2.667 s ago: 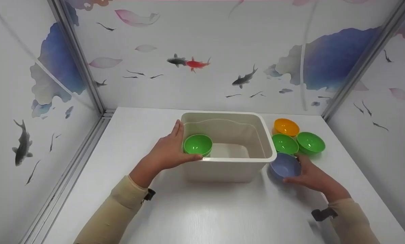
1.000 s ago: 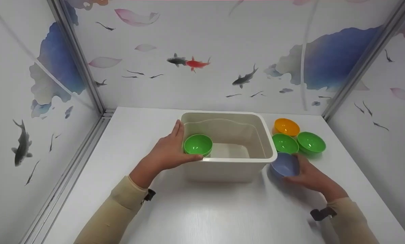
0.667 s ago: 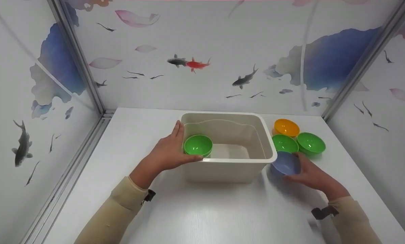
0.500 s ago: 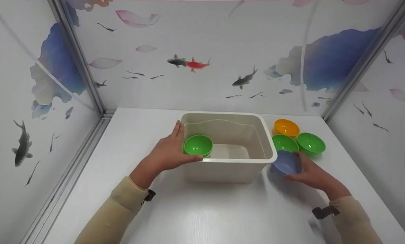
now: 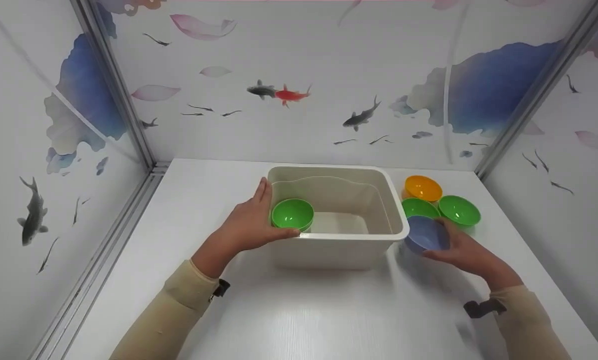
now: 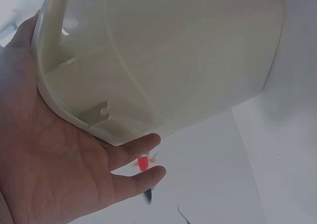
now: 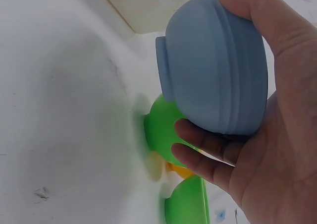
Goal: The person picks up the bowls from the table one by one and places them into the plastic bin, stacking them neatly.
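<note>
In the head view my right hand (image 5: 466,250) grips a blue bowl (image 5: 427,235) by its side, thumb near and fingers behind. The right wrist view shows the blue bowl (image 7: 213,65) held off the table, its foot ring apart from the white surface. My left hand (image 5: 243,222) rests at the front left corner of a cream plastic bin (image 5: 336,252), thumb along the front rim. In the left wrist view, fairly straight fingers (image 6: 136,182) lie by the bin's outer side. A green bowl (image 5: 292,215) stands inside the bin at the left.
Right of the bin, a green bowl (image 5: 419,206) stands partly hidden behind the blue one. Beside it are another green bowl (image 5: 459,210) and an orange bowl (image 5: 423,188). Patterned panels (image 5: 319,135) border the white table (image 5: 299,310) at the back and sides.
The blue bowl has risen off the table in my right hand and moved slightly away from me and to the right. My left hand, the bin and the other bowls have stayed put.
</note>
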`<state>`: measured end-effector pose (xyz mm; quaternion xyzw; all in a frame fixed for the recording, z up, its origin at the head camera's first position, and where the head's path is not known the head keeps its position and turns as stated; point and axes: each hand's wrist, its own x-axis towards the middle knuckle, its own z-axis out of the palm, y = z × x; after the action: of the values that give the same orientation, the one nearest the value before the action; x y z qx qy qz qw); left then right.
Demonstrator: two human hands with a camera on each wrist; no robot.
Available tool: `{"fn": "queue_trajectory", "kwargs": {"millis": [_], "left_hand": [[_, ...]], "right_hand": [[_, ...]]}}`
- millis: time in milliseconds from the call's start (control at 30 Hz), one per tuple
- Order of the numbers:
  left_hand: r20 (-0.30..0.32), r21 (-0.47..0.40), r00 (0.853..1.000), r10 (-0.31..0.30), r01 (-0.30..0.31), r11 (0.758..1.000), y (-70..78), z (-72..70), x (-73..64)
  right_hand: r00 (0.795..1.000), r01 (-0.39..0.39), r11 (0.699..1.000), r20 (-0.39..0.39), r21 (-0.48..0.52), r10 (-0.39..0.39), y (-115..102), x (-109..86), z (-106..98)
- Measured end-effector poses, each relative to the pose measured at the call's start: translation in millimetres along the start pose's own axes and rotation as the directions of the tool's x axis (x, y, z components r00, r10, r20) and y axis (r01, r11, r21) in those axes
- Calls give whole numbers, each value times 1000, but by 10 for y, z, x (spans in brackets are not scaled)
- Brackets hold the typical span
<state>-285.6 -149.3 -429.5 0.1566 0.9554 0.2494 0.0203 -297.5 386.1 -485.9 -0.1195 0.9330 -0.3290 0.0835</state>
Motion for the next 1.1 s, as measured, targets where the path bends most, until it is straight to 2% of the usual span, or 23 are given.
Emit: {"fn": "queue_trajectory", "kwargs": {"millis": [667,767,967,1100], "left_hand": [[-4,-2,1000,-10,10,1000,15,-6,0],[-5,-4,1000,-8,8,1000,14,-9,-1],[-2,-7,1000,1,-1,1000,5,-14,2],[0,-7,1000,2,-2,1000,3,-13,-2]], "right_hand": [[1000,18,1000,-3,22,-18,-172,-48,-339],[999,41,999,-13,28,-41,-198,-51,-385],[989,139,990,-56,4,-139,-234,-20,-472],[990,135,991,-52,9,-135,-271,-15,-528]]}}
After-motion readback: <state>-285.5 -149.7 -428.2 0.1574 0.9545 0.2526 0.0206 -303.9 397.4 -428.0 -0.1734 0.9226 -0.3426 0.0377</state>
